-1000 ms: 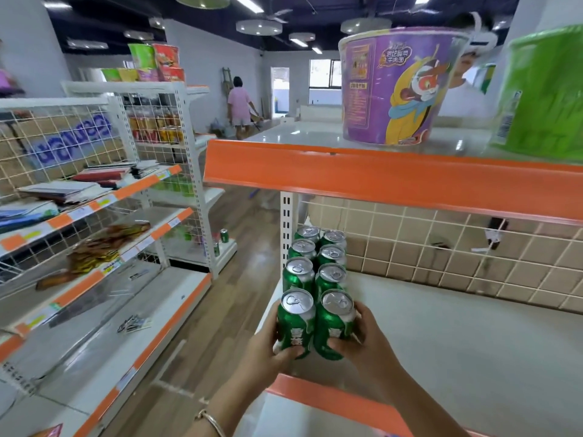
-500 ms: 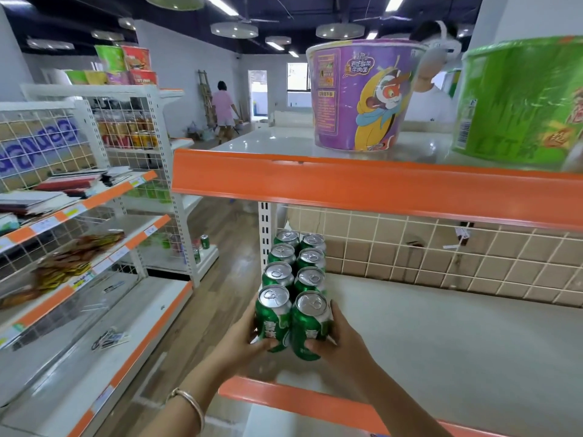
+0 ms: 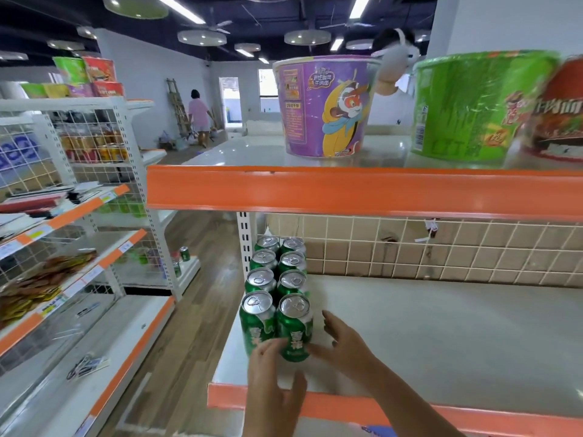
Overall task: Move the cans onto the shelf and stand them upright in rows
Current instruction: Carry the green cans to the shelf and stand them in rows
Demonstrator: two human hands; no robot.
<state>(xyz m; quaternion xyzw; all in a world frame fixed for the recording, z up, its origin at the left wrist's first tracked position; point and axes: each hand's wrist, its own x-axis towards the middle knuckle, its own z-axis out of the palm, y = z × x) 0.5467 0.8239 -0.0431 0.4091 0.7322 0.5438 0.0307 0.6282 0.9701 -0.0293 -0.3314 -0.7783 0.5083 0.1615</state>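
Note:
Several green cans stand upright in two rows at the left end of the white shelf point(image 3: 441, 326), running from the wire back to the front. The front pair is the left can point(image 3: 256, 320) and the right can point(image 3: 295, 326). My left hand point(image 3: 271, 383) is just in front of them with fingers relaxed, fingertips near the base of the front cans. To the right of the right front can, my right hand point(image 3: 344, 342) is spread, holding nothing.
An orange-edged upper shelf point(image 3: 347, 190) hangs over the cans, carrying a purple noodle tub point(image 3: 325, 105) and a green tub point(image 3: 473, 105). White racks with goods point(image 3: 79, 216) stand left across a wooden aisle. A person point(image 3: 199, 116) stands far back.
Both hands gripped the front pair of cans before; now they have let go and drawn back slightly, fingers spread. The two cans stay standing in line with the rows.

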